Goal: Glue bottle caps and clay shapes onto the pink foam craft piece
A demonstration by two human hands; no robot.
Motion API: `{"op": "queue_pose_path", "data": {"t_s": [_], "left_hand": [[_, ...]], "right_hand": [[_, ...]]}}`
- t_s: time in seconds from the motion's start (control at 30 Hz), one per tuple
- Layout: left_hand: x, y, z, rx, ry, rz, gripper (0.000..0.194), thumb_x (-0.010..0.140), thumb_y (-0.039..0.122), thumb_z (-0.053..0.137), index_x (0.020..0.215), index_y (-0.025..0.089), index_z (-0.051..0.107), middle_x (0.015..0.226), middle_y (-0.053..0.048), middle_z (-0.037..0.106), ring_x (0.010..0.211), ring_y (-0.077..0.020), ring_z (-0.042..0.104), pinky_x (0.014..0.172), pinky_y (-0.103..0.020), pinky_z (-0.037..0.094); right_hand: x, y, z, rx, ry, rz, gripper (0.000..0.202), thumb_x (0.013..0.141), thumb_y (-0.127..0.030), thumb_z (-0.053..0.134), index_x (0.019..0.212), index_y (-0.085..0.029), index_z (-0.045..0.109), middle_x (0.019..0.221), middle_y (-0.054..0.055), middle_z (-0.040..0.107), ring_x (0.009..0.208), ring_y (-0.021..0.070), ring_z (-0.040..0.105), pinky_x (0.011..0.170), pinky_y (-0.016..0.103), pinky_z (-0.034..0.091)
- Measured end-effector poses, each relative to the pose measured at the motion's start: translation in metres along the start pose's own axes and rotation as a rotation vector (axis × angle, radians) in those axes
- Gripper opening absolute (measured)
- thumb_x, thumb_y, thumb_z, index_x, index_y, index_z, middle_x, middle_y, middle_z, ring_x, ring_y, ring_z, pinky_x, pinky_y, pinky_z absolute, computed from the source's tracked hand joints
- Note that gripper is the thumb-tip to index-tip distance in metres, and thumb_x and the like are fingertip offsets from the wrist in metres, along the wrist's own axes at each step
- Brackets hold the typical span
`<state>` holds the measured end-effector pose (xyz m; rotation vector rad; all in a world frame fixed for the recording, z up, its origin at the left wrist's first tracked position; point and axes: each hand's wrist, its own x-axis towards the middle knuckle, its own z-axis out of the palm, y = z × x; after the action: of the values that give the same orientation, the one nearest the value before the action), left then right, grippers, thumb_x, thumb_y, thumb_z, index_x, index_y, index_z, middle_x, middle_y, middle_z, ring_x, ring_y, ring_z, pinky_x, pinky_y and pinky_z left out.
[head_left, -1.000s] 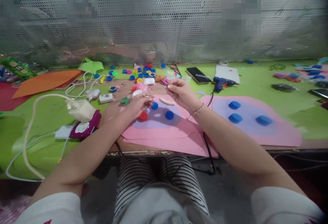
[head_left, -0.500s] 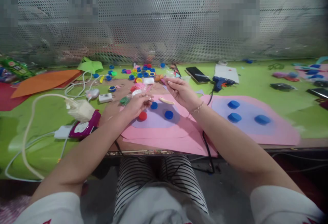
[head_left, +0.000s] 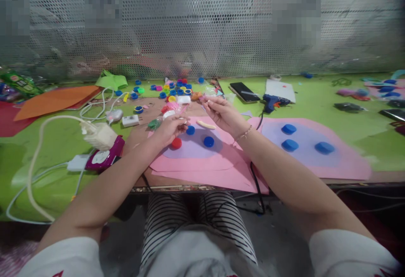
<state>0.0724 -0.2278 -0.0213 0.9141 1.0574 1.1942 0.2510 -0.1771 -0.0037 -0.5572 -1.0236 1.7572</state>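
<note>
Over the left part of a pink paper shape [head_left: 190,165] with a lilac paper layer [head_left: 198,152], my left hand [head_left: 171,130] is closed, fingertips pressed together; a small whitish bit shows there, too small to name. My right hand [head_left: 223,114] is raised to the right, thumb and finger pinched, with something tiny and pinkish at the tips that I cannot make out. Near my hands a red bottle cap [head_left: 176,143], a blue cap [head_left: 208,142] and another blue cap [head_left: 190,130] lie on the lilac paper. A curved cream strip [head_left: 206,124] lies behind them.
On the right, another pink-and-lilac shape [head_left: 348,163] carries 3 blue caps [head_left: 289,129]. Behind are a blue glue gun [head_left: 275,103] with a black cord, a phone [head_left: 243,92] and several loose caps [head_left: 171,85]. Left are a purple power strip [head_left: 106,154], chargers and white cables.
</note>
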Motion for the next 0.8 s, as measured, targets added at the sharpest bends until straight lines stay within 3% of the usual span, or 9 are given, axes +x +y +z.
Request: {"op": "queue_pose_path", "data": {"t_s": [0.1, 0.23, 0.4, 0.5, 0.67, 0.73, 0.8], "left_hand": [[0.0014, -0.0007, -0.0010, -0.009, 0.002, -0.002, 0.007, 0.068, 0.004, 0.056, 0.072, 0.010, 0.059, 0.061, -0.001, 0.058, 0.052, -0.0062, 0.052, 0.053, -0.019, 0.040], [0.0017, -0.0011, -0.0015, -0.014, 0.009, 0.001, 0.008, 0.067, 0.004, 0.057, 0.071, 0.010, 0.058, 0.063, -0.002, 0.059, 0.053, -0.0066, 0.053, 0.055, -0.020, 0.041], [-0.0005, 0.0002, 0.0000, -0.008, 0.004, -0.001, 0.005, 0.068, 0.006, 0.057, 0.070, 0.011, 0.057, 0.061, -0.001, 0.057, 0.054, -0.0066, 0.052, 0.055, -0.020, 0.041], [-0.0008, 0.0007, 0.0007, 0.002, 0.008, -0.004, 0.006, 0.068, 0.005, 0.057, 0.071, 0.010, 0.057, 0.060, -0.001, 0.057, 0.053, -0.0064, 0.052, 0.054, -0.020, 0.041], [-0.0002, 0.0009, 0.0009, -0.001, 0.018, -0.009, 0.007, 0.069, 0.004, 0.055, 0.073, 0.009, 0.058, 0.061, -0.001, 0.058, 0.052, -0.0059, 0.052, 0.054, -0.019, 0.041], [-0.0005, 0.0011, 0.0010, 0.003, 0.024, -0.017, 0.007, 0.069, 0.005, 0.055, 0.073, 0.009, 0.058, 0.062, -0.002, 0.058, 0.052, -0.0061, 0.052, 0.054, -0.020, 0.041], [-0.0008, 0.0012, 0.0010, 0.005, 0.026, -0.020, 0.006, 0.070, 0.006, 0.055, 0.073, 0.009, 0.059, 0.061, -0.002, 0.058, 0.052, -0.0062, 0.052, 0.054, -0.020, 0.041]], "right_hand": [[-0.0010, 0.0007, -0.0005, -0.027, -0.012, 0.013, 0.014, 0.070, -0.006, 0.067, 0.065, -0.017, 0.060, 0.066, -0.005, 0.063, 0.066, 0.0026, 0.062, 0.063, 0.009, 0.051], [-0.0003, 0.0005, -0.0018, -0.005, -0.007, 0.029, 0.014, 0.074, -0.015, 0.066, 0.063, -0.017, 0.057, 0.057, -0.008, 0.057, 0.049, -0.0006, 0.054, 0.052, 0.006, 0.048], [0.0007, 0.0004, -0.0026, -0.029, 0.027, 0.049, 0.005, 0.076, -0.012, 0.064, 0.078, -0.016, 0.062, 0.077, -0.002, 0.067, 0.065, 0.0025, 0.063, 0.060, 0.008, 0.052], [0.0008, 0.0023, -0.0029, -0.075, 0.042, 0.072, 0.012, 0.071, -0.017, 0.070, 0.075, -0.017, 0.059, 0.070, -0.004, 0.065, 0.062, 0.0051, 0.064, 0.050, 0.010, 0.051], [0.0012, 0.0034, -0.0007, -0.090, 0.108, 0.102, 0.031, 0.069, -0.040, 0.070, 0.065, -0.017, 0.050, 0.048, -0.010, 0.047, 0.037, 0.0005, 0.046, 0.033, 0.008, 0.039], [0.0015, 0.0026, 0.0003, -0.085, 0.114, 0.115, 0.035, 0.069, -0.044, 0.069, 0.061, -0.017, 0.048, 0.045, -0.010, 0.042, 0.033, -0.0006, 0.040, 0.029, 0.007, 0.033], [0.0022, 0.0021, 0.0004, -0.078, 0.132, 0.089, 0.033, 0.070, -0.041, 0.069, 0.061, -0.017, 0.049, 0.046, -0.009, 0.044, 0.035, -0.0004, 0.042, 0.032, 0.007, 0.036]]}}
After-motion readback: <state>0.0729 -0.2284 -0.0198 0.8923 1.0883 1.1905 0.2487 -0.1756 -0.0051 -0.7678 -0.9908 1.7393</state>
